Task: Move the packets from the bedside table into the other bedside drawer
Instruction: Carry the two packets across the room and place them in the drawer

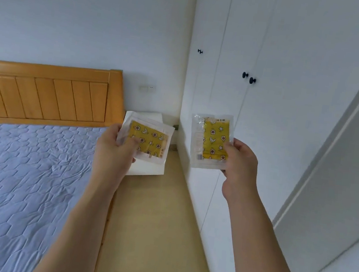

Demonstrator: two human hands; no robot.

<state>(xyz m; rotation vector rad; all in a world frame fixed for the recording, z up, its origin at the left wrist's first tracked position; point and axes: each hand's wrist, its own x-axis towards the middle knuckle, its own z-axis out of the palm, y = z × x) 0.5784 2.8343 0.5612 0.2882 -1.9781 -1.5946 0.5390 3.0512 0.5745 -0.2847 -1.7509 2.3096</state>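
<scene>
Two glossy clear-edged yellow packets, left packet (147, 141) pinched in left hand (114, 147), right packet (212, 140) in right hand (240, 165), seemingly flat

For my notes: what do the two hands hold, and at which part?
Left hand grips one packet at its left edge; right hand pinches another packet at its right edge.

Just two bare forearms here, no sleeves, watch or rings showing; left grip (115, 150) and right grip (240, 165) have no gloves either.
</scene>
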